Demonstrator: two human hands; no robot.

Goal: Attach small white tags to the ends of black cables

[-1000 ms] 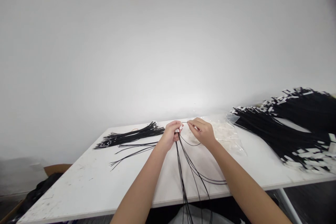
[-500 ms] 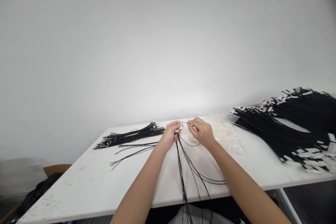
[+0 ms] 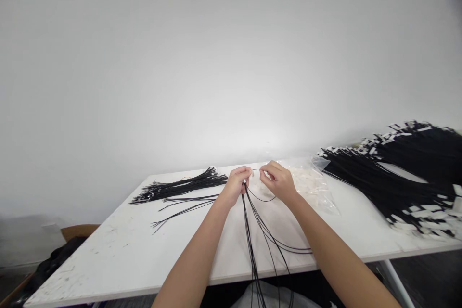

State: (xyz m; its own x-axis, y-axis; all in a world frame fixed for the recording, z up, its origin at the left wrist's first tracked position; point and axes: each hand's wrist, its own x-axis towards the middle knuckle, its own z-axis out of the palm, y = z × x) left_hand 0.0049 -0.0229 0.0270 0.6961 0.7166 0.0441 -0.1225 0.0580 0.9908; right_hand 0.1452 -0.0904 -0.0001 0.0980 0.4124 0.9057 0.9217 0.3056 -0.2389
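Note:
My left hand [image 3: 238, 183] is closed around a bunch of thin black wires [image 3: 248, 231], which fan down over the table's front edge. A small white piece, probably a connector, shows only slightly between its fingers. My right hand [image 3: 277, 179] is just to the right, thumb and fingertips pinched on one thin black wire [image 3: 256, 170]. That wire runs level across the short gap towards the left fingertips. A loop of wire [image 3: 262, 200] sags below the two hands. Behind the right hand lies a clear plastic bag [image 3: 314, 187] of small whitish pieces.
On the white table [image 3: 119, 250], a bundle of black wires [image 3: 180, 186] lies at the left, with looser wires [image 3: 176, 216] before it. Large heaps of black cables [image 3: 375, 187] with white ends cover the right side. A cardboard box [image 3: 77, 232] stands on the floor at left.
My right hand has shifted slightly right, keeping its pinch on the wire. The white piece at my left fingertips shows less than before.

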